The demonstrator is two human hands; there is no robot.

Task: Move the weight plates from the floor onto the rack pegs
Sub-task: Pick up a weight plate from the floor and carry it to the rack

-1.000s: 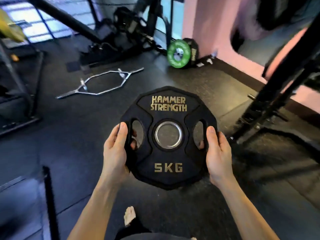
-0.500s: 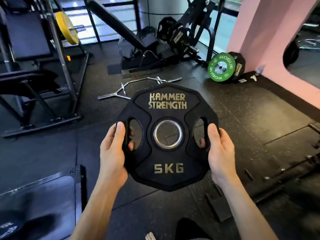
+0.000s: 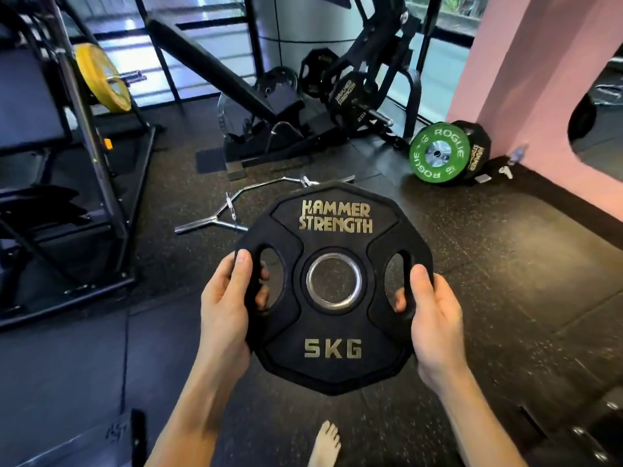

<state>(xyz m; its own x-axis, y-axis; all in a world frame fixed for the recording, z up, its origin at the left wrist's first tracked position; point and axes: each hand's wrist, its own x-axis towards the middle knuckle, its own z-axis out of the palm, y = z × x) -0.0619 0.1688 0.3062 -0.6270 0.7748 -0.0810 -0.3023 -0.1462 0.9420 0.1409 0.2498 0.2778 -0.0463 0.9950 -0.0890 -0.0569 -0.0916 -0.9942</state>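
I hold a black 5 kg Hammer Strength plate [image 3: 333, 230] flat-on in front of me, above the floor. My left hand [image 3: 226, 308] grips its left edge, thumb on the face and fingers through the left slot. My right hand [image 3: 435, 318] grips the right edge the same way through the right slot. A green Rogue plate [image 3: 436, 156] leans against a black plate [image 3: 477, 150] on the floor by the pink wall. Further back a black machine carries Hammer Strength plates [image 3: 345, 94] on a chrome peg [image 3: 377, 116].
A chrome trap bar [image 3: 222, 215] lies on the rubber floor just beyond the held plate. A black rack [image 3: 101, 183] with a yellow plate [image 3: 101, 77] stands at the left. The pink wall [image 3: 526, 96] bounds the right. My bare foot [image 3: 325, 444] shows below.
The view has swung up and to the left, bringing the rack, the machine and the green plate closer into view. Both hands keep the same grip on the 5 kg plate.
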